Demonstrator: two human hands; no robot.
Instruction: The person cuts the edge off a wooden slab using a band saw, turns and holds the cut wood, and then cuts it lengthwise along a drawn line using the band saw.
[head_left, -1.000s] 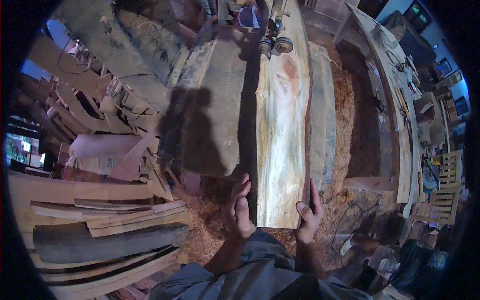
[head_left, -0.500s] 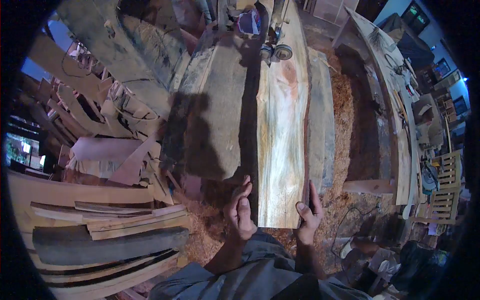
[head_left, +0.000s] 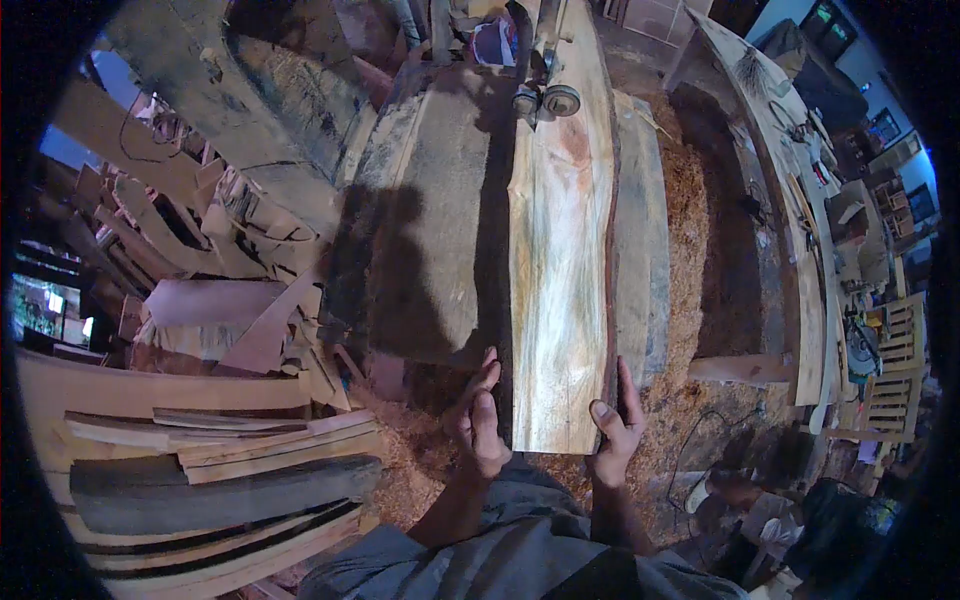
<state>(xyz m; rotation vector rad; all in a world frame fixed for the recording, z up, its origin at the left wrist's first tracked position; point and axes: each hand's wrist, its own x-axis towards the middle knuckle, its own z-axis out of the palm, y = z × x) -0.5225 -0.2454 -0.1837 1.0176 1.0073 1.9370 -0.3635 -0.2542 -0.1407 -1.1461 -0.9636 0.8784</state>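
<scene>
A long pale wooden plank [head_left: 562,290] with rough dark side edges lies lengthwise in front of me, its near end by my body. My right hand [head_left: 615,430] grips the near right corner, thumb on top and fingers along the side. At the near left edge is my left hand [head_left: 482,425], thumb up and fingers curved along the plank's side, holding it. The plank's far part passes beside a metal guide with round wheels [head_left: 560,100]. Beneath it is a worn wooden table [head_left: 440,220].
Stacked boards [head_left: 220,495] lie at the lower left, with offcuts [head_left: 215,300] behind them. A long workbench [head_left: 806,290] with tools runs along the right. Sawdust [head_left: 685,250] covers the floor. A circular saw [head_left: 860,345] and a slatted wooden piece [head_left: 890,400] are at far right.
The view has shifted slightly. Both hands keep the same hold on the plank, and no clear movement of it past the wheels shows.
</scene>
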